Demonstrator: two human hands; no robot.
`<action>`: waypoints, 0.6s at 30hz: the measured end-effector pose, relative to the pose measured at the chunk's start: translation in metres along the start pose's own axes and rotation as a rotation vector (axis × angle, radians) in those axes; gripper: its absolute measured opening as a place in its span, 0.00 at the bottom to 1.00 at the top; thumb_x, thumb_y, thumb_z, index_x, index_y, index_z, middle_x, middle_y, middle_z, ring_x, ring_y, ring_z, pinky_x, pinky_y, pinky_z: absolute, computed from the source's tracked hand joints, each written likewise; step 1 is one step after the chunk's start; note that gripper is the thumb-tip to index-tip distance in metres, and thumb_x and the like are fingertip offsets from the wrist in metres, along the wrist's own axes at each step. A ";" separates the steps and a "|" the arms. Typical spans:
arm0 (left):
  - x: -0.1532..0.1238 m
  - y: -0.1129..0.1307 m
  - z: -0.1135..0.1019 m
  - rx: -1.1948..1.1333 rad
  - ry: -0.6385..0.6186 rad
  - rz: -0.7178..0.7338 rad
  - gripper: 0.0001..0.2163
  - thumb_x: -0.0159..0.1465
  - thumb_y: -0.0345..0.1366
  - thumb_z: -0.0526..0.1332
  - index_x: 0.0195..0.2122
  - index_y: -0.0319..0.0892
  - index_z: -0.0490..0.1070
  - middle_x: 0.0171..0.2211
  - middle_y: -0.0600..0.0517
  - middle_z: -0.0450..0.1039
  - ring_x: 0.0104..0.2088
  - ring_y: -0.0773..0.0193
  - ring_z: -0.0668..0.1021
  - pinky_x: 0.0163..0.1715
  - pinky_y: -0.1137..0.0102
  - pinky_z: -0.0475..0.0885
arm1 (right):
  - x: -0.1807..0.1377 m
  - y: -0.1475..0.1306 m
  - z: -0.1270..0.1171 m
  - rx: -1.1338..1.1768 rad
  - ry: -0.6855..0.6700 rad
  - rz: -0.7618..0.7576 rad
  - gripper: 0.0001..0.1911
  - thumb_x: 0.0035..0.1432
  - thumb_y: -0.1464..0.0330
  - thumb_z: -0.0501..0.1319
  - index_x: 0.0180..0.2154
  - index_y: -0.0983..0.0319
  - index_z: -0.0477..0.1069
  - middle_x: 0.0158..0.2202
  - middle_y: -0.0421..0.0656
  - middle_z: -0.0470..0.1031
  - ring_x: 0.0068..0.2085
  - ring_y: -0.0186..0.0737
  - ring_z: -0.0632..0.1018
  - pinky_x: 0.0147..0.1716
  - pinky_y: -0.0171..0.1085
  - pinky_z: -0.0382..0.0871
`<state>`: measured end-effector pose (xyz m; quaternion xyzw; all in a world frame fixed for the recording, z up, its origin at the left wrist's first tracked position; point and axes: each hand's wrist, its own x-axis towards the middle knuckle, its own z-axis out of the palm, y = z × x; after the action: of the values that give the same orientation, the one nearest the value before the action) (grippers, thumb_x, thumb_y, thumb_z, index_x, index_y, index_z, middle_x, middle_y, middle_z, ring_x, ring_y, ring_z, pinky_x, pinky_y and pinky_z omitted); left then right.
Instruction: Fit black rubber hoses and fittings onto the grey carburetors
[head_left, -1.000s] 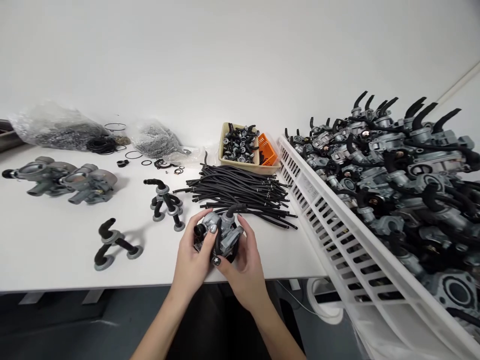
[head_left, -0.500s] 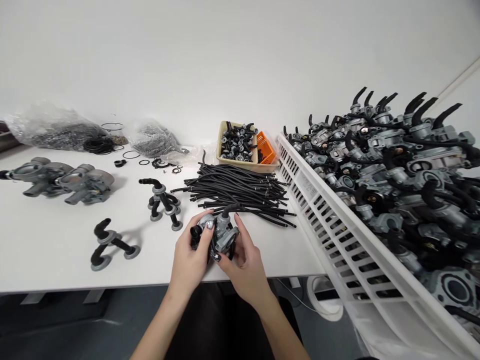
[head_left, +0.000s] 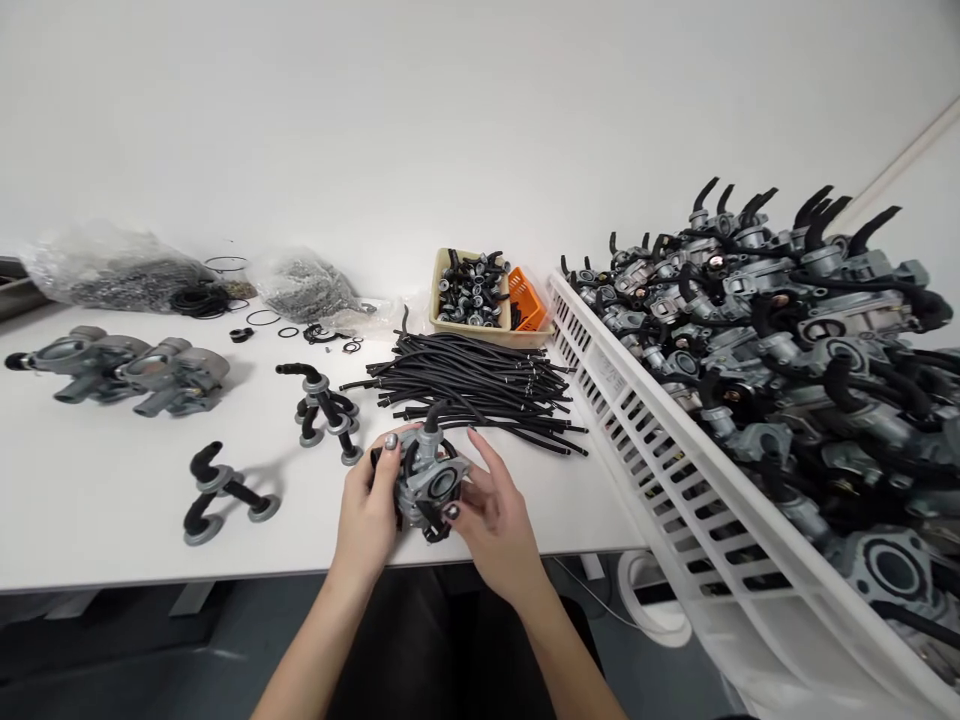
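A grey metal carburetor point(head_left: 429, 485) with a short black rubber hose on top is held above the front edge of the white table point(head_left: 112, 520). My left hand point(head_left: 371, 510) grips its left side, thumb lying over the body. At its lower right, my right hand point(head_left: 499, 515) has its thumb and some fingers on the carburetor, while the index finger sticks out. The round flange opening faces toward me and to the right. Just behind it lies a heap of black rubber hoses point(head_left: 472, 385). Fingertips behind the carburetor are hidden.
Right of me, a white slotted crate point(head_left: 637, 410) is heaped with carburetors. Black hoses with grey caps point(head_left: 217, 480) stand at left, near two carburetors point(head_left: 172, 375). Behind are a cream bin point(head_left: 450, 325), an orange basket point(head_left: 529, 295) and plastic bags of parts point(head_left: 300, 285).
The carburetor has turned so its flange shows more toward me, and it has shifted slightly left. My left hand moved left with it; my right hand's grip has loosened a little.
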<state>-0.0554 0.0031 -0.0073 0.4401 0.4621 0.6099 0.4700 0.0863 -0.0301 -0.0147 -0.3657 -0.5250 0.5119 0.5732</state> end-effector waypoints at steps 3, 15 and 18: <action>0.000 0.003 0.000 -0.133 0.002 -0.080 0.23 0.62 0.53 0.58 0.49 0.39 0.73 0.40 0.45 0.80 0.44 0.51 0.79 0.43 0.62 0.74 | -0.003 -0.002 -0.003 0.021 0.143 -0.095 0.30 0.61 0.57 0.62 0.61 0.57 0.61 0.59 0.53 0.71 0.55 0.49 0.77 0.55 0.51 0.70; -0.003 0.022 0.002 -0.452 0.037 -0.294 0.25 0.51 0.52 0.68 0.44 0.40 0.74 0.34 0.48 0.80 0.40 0.51 0.80 0.36 0.64 0.77 | -0.011 -0.035 0.003 -0.448 0.006 -0.186 0.27 0.57 0.70 0.61 0.59 0.56 0.63 0.57 0.47 0.72 0.57 0.47 0.74 0.56 0.48 0.69; -0.003 0.019 0.002 -0.413 0.081 -0.251 0.23 0.50 0.52 0.69 0.40 0.41 0.76 0.34 0.51 0.80 0.41 0.54 0.80 0.38 0.67 0.76 | -0.008 -0.040 0.012 -0.533 -0.056 -0.241 0.38 0.50 0.72 0.66 0.62 0.57 0.58 0.60 0.49 0.68 0.60 0.49 0.70 0.60 0.49 0.65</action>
<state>-0.0558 -0.0017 0.0118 0.2491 0.3970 0.6453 0.6033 0.0829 -0.0477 0.0236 -0.4242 -0.6962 0.2940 0.4989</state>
